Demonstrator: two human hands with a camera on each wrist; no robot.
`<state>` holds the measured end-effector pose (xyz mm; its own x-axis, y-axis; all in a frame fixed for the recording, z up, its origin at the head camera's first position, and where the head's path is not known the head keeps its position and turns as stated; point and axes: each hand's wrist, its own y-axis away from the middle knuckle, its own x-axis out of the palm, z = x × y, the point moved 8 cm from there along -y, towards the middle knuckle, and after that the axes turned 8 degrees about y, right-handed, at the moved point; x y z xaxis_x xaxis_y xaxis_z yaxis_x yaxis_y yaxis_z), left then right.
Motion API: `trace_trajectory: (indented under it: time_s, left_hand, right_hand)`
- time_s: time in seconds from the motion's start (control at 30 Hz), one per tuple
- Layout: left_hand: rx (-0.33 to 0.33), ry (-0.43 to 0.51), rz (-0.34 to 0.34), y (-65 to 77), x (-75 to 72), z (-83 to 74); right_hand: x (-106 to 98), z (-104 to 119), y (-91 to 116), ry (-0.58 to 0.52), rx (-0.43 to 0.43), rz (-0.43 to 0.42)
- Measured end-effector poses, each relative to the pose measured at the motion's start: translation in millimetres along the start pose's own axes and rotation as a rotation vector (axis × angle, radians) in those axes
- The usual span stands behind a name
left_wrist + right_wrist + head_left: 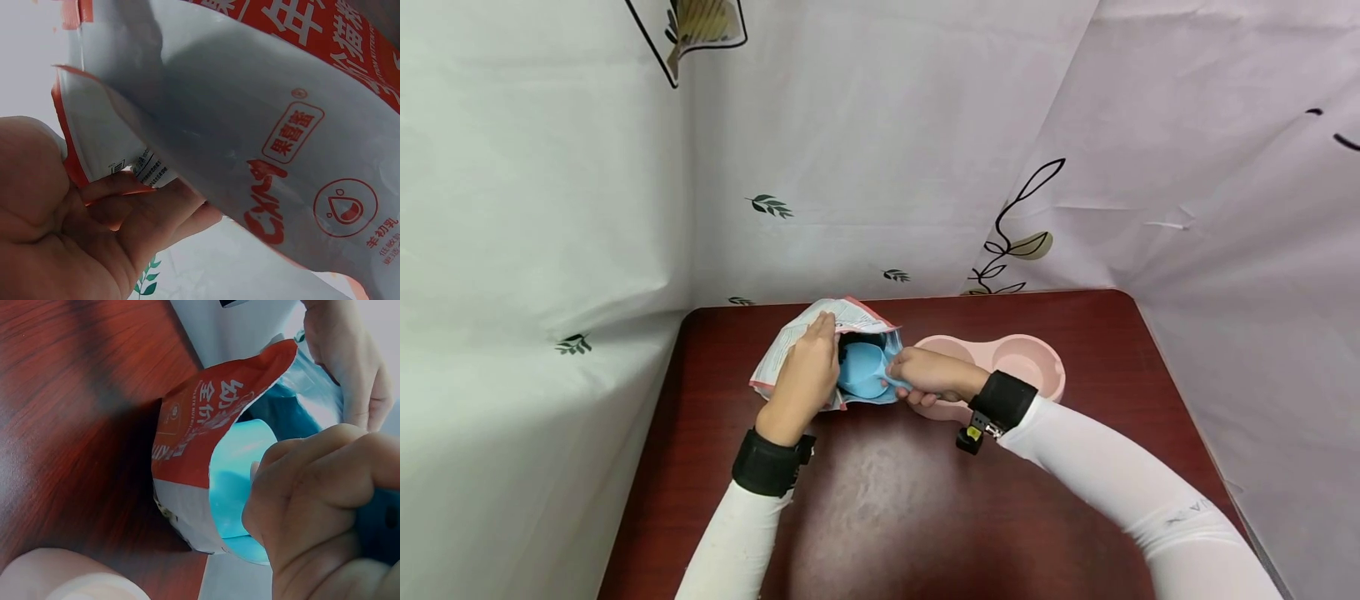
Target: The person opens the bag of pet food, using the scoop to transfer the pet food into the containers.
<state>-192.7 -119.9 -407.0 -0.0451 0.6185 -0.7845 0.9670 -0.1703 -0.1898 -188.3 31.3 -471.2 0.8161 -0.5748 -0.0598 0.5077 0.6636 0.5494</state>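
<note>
A white and red cat food bag (784,348) lies tilted on the table, its mouth facing right. My left hand (808,371) grips the upper edge of that mouth; in the left wrist view its fingers (165,215) are bent at the bag's edge. At the opening my right hand (934,372) holds a light blue scoop (861,369) by its handle. The scoop's cup sits inside the bag's mouth, against the blue lining. In the right wrist view the knuckles cover part of the scoop (234,469). What lies deeper in the bag is hidden.
A pink double bowl (985,353) stands right of the bag, partly under my right forearm. The dark red wooden table (880,517) backs onto a white patterned cloth (865,150), which also hangs along both sides.
</note>
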Motion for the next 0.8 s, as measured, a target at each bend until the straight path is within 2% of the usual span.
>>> trace_trajectory:
  time_s: [0.3,0.8]
  left_hand:
    - [-0.003,0.005,0.011,-0.2,2.2,0.1]
    - [-0.019,-0.006,0.014,-0.2,1.9,2.0]
  right_hand:
    - [3.5,-2.6,-6.6,-0.043,-0.001,-0.024]
    - [6.7,-7.2,-20.9,0.05,-0.044,-0.126]
